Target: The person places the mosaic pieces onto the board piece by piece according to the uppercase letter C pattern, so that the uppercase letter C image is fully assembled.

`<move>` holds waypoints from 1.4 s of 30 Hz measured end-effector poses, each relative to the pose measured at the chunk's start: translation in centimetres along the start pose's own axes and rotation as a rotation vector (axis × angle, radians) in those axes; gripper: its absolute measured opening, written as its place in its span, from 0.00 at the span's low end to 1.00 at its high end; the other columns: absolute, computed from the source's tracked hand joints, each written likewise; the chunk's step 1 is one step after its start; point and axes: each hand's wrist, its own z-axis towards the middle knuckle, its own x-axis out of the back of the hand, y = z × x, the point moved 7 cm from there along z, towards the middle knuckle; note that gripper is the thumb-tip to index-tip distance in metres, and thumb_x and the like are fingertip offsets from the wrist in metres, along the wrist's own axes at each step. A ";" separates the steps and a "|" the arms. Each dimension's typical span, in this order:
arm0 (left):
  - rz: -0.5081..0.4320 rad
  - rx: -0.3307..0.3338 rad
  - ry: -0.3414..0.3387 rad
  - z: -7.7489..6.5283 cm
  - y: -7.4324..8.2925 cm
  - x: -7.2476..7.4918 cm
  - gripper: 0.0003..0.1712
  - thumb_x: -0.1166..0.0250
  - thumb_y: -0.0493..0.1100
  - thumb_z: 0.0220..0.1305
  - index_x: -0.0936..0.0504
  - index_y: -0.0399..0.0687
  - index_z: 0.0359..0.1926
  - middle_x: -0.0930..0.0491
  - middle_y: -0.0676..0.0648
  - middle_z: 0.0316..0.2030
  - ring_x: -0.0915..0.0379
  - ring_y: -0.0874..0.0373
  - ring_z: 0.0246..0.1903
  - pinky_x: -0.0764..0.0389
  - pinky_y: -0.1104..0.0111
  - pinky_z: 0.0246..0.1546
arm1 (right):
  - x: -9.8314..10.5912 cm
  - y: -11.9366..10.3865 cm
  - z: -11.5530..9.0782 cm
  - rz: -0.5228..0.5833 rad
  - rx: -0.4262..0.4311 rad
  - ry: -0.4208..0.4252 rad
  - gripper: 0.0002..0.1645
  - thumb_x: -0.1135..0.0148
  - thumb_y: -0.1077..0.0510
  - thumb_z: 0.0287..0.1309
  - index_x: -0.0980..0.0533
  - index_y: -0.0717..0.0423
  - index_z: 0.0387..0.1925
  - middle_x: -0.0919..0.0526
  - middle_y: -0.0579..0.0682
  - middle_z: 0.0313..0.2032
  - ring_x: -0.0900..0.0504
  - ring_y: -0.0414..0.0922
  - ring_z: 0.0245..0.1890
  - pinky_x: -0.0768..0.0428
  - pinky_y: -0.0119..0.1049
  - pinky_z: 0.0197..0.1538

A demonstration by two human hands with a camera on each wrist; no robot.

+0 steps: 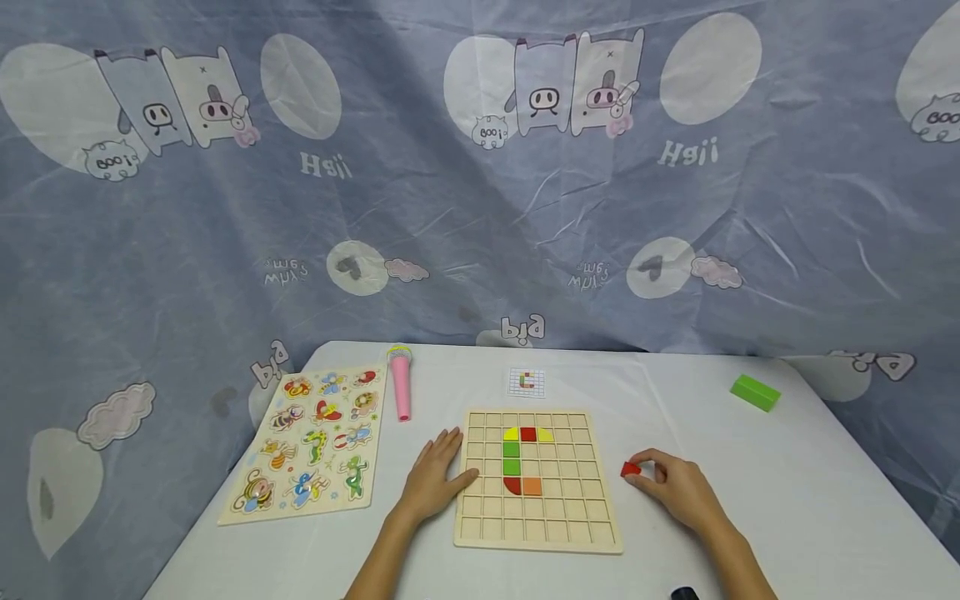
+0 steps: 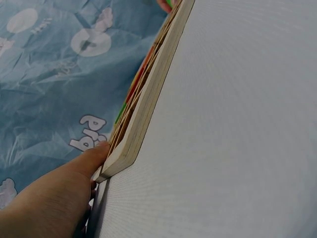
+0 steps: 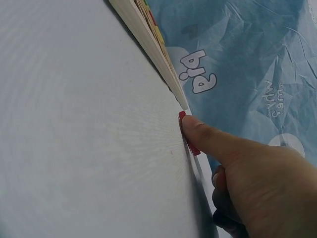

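Observation:
A wooden grid board (image 1: 540,531) lies at the middle of the table. Set in its squares are two yellow curved pieces, a red square (image 1: 528,434), two green squares (image 1: 512,458), a red curved piece (image 1: 512,485) and an orange square (image 1: 532,487). My left hand (image 1: 435,479) rests at the board's left side, fingers extended, its thumb on the edge, as the left wrist view also shows. Right of the board, my right hand (image 1: 678,490) pinches a red piece (image 1: 630,470) between thumb and fingers, low at the tabletop; its full outline is partly hidden.
Behind the board lies a small pattern card (image 1: 527,383) with a coloured figure on a grid. An insect puzzle board (image 1: 300,450) and a pink toy microphone (image 1: 402,387) are to the left. A green block (image 1: 755,392) sits far right; a black object (image 1: 684,593) shows at the front edge.

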 end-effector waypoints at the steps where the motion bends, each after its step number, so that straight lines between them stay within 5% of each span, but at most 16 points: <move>1: 0.000 0.000 0.000 0.0 0.0 0.0 0.42 0.42 0.60 0.60 0.37 0.37 0.65 0.39 0.42 0.65 0.50 0.46 0.66 0.51 0.52 0.66 | 0.0 0.0 0.0 0.000 0.009 0.007 0.15 0.30 0.43 0.43 0.20 0.43 0.33 0.37 0.40 0.12 0.42 0.35 0.12 0.43 0.28 0.16; 9: 0.012 -0.003 0.010 0.1 -0.2 0.0 0.42 0.42 0.61 0.60 0.38 0.37 0.65 0.39 0.43 0.65 0.51 0.47 0.67 0.52 0.53 0.66 | 0.7 -1.1 0.2 -0.003 0.094 0.084 0.15 0.30 0.43 0.44 0.20 0.43 0.33 0.40 0.36 0.12 0.45 0.32 0.12 0.44 0.27 0.15; 15: 0.011 -0.002 0.000 0.1 -0.2 -0.1 0.42 0.43 0.61 0.60 0.38 0.37 0.65 0.39 0.43 0.65 0.51 0.46 0.67 0.52 0.52 0.66 | 1.1 -4.6 0.4 0.047 0.203 0.094 0.13 0.28 0.46 0.43 0.20 0.40 0.34 0.44 0.33 0.12 0.48 0.30 0.12 0.45 0.25 0.14; 26: -0.005 0.006 -0.004 0.0 -0.1 0.2 0.42 0.42 0.60 0.60 0.37 0.36 0.65 0.39 0.42 0.65 0.50 0.45 0.66 0.52 0.52 0.66 | -2.8 -12.0 0.4 0.052 0.318 -0.125 0.14 0.33 0.41 0.46 0.19 0.39 0.36 0.43 0.31 0.10 0.47 0.28 0.12 0.42 0.23 0.17; 42: 0.010 0.009 -0.013 0.2 0.0 -0.3 0.42 0.42 0.61 0.60 0.37 0.38 0.65 0.38 0.44 0.65 0.51 0.47 0.67 0.52 0.54 0.66 | -5.7 -11.1 0.6 0.031 0.296 -0.263 0.14 0.36 0.41 0.50 0.19 0.41 0.37 0.38 0.34 0.10 0.44 0.30 0.11 0.42 0.25 0.15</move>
